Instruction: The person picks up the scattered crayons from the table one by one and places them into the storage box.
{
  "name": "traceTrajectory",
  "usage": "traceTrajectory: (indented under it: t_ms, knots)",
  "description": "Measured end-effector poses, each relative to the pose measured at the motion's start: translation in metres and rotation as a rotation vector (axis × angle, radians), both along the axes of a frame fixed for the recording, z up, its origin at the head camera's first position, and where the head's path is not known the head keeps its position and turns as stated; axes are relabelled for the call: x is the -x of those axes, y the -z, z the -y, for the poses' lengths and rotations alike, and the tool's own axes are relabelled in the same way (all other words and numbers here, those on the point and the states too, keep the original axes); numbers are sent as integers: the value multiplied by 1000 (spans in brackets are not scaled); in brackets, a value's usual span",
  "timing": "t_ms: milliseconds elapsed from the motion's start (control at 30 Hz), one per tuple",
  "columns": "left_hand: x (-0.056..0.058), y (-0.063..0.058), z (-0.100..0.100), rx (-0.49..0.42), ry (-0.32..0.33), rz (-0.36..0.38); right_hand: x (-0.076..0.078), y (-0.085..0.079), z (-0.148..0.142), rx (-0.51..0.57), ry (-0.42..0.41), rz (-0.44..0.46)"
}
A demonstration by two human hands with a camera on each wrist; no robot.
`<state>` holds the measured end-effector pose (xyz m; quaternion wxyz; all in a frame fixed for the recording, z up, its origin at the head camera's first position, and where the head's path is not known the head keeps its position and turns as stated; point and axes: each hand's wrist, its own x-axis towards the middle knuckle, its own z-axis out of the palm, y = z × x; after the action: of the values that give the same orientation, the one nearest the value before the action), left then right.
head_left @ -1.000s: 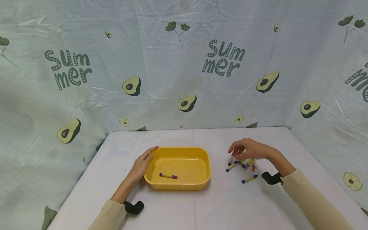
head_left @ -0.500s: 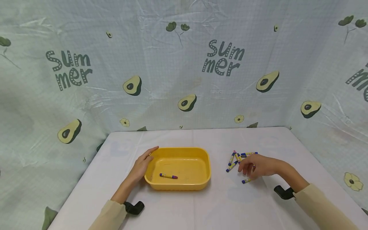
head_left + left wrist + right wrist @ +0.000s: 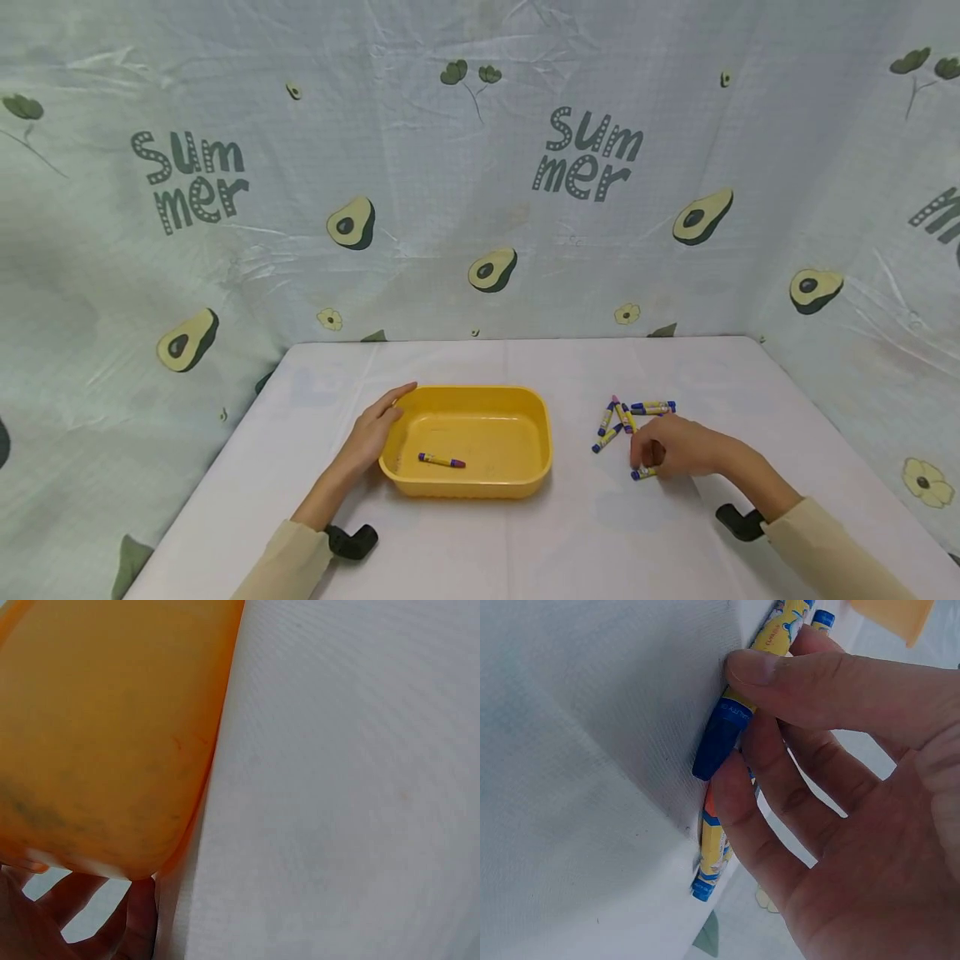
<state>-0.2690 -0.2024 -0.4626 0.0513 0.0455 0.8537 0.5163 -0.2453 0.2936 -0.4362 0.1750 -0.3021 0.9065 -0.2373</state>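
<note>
Crayon (image 3: 726, 729) is pinched between thumb and fingers of right hand (image 3: 671, 447), right of yellow tub (image 3: 468, 488); tub's left rim is gripped by left hand (image 3: 372, 431). Crayon judged light, stiff, slightly slick, snappable; best held mid-wrapper. Its dark blue tapered tip and an orange-tipped crayon (image 3: 713, 847) are shown by right wrist view, hidden in head view.

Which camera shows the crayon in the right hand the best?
The right wrist view: the blue-tipped crayon is big and close there, with its tip plain to see. The head view shows only a small end poking out past the right hand, and the left wrist view doesn't show it.
</note>
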Motion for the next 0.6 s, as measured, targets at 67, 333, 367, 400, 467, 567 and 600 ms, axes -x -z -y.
traceTrajectory:
  t_ms: [67, 333, 367, 400, 467, 567, 600]
  knots:
    - [1, 0, 0, 4, 1, -4, 1, 1, 0, -1, 3, -19]
    - [1, 1, 1, 4, 11, -14, 6, -11, 7, 20, -13, -70]
    - [1, 0, 1, 4, 12, -16, 7, -13, 8, 27, -17, -71]
    - [1, 0, 1, 4, 13, -15, 8, -16, 9, 39, -23, -70]
    - [1, 0, 0, 2, 13, -15, 10, -21, 11, 60, -38, -73]
    - [1, -1, 0, 0, 12, -16, 15, -29, 17, 71, -34, -73]
    - [1, -1, 0, 0, 12, -16, 16, -31, 20, 73, -33, -70]
